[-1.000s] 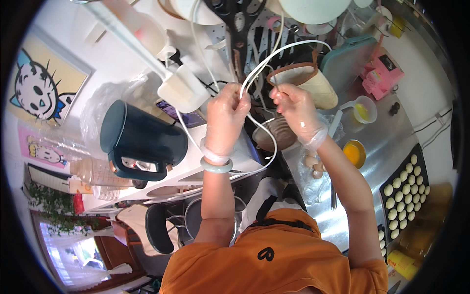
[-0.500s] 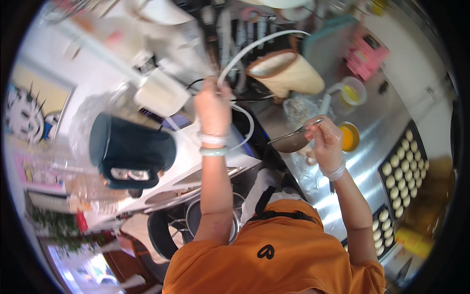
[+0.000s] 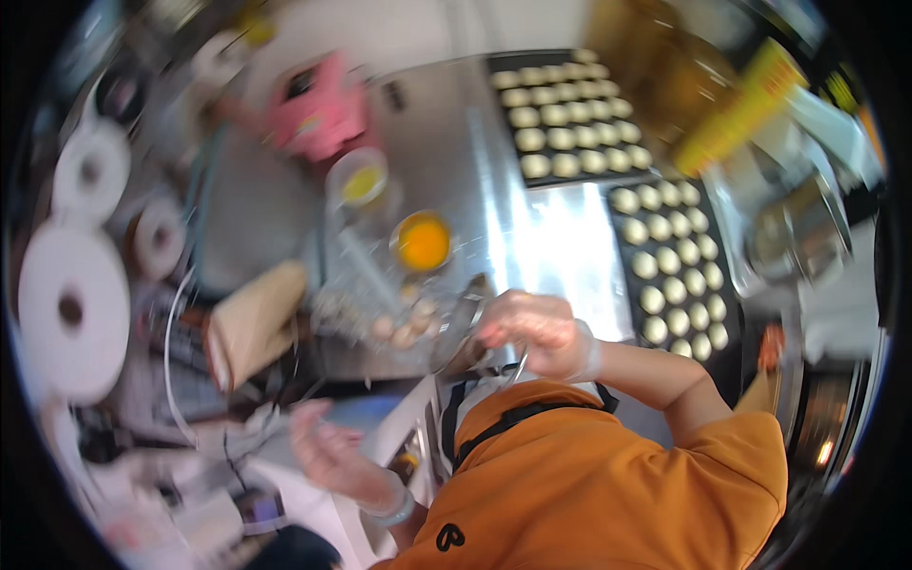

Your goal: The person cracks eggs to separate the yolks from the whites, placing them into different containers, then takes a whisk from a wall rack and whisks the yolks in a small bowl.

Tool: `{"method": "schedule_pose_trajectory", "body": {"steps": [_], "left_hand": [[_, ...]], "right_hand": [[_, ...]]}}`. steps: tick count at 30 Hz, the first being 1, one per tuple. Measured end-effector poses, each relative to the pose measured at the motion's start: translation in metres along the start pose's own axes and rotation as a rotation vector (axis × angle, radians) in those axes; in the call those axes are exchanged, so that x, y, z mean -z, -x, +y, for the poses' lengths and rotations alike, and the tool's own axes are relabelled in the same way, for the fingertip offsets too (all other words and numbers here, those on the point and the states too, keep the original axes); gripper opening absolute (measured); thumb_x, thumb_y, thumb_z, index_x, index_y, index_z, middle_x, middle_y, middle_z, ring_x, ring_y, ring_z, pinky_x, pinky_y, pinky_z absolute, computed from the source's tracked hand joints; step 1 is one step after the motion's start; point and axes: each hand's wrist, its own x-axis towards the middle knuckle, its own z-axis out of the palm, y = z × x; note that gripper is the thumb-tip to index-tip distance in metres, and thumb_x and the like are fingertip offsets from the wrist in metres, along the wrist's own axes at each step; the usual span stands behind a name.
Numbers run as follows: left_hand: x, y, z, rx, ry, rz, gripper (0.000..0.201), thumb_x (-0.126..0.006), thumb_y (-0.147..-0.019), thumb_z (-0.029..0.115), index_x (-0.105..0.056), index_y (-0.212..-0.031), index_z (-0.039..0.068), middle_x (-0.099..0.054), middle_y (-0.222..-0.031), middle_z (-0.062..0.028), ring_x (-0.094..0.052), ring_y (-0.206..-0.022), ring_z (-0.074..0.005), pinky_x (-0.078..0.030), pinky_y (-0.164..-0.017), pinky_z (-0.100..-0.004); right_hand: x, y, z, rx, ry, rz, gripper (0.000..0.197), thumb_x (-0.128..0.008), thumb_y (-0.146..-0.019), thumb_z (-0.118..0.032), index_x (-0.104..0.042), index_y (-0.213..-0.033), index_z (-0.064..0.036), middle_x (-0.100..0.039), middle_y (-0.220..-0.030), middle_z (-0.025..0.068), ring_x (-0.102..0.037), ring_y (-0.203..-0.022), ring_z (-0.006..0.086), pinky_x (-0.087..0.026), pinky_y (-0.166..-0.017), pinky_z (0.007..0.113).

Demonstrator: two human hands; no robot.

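Observation:
My right hand (image 3: 537, 334), in a clear glove, is closed around a slender metal tool (image 3: 519, 366) in front of my waist. Motion blur hides the tool's exact kind. My left hand (image 3: 334, 454), gloved too, is low on the left over a white surface, its fingers apart and nothing seen in them. Beyond the right hand are a bowl of orange-yellow egg liquid (image 3: 423, 242), a clear cup with yellow liquid (image 3: 361, 180) and several eggshells (image 3: 404, 332) on clear plastic. A cream oven mitt (image 3: 255, 323) lies farther left.
Two black trays (image 3: 525, 176) (image 3: 622, 261) of round pale dough balls sit on the steel table (image 3: 442, 123). A pink box-shaped device (image 3: 321, 109) stands at the back. White paper rolls (image 3: 95, 332) line the left, beside a white cable (image 3: 169, 366). A yellow box (image 3: 746, 109) stands far right.
The view has swung right toward the steel table. My left hand has let go of the white cable and come down low. My right hand keeps the metal tool, now nearer my waist.

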Motion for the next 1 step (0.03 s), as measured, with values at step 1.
{"method": "schedule_pose_trajectory", "body": {"steps": [1], "left_hand": [[-0.0211,-0.0077,0.0028,-0.035,0.067,-0.087,0.026,-0.047,-0.094,0.007,-0.057,-0.116,-0.004,-0.064,-0.106,-0.0144,-0.060,-0.065,-0.0111,-0.045,-0.050,-0.0222]], "right_hand": [[0.0054,0.0070,-0.0058,0.063,0.085,0.094,0.033,-0.049,-0.073,0.017,-0.063,-0.098,0.0006,-0.063,-0.090,0.0130,-0.064,-0.080,0.0248,-0.055,-0.066,0.031]]}}
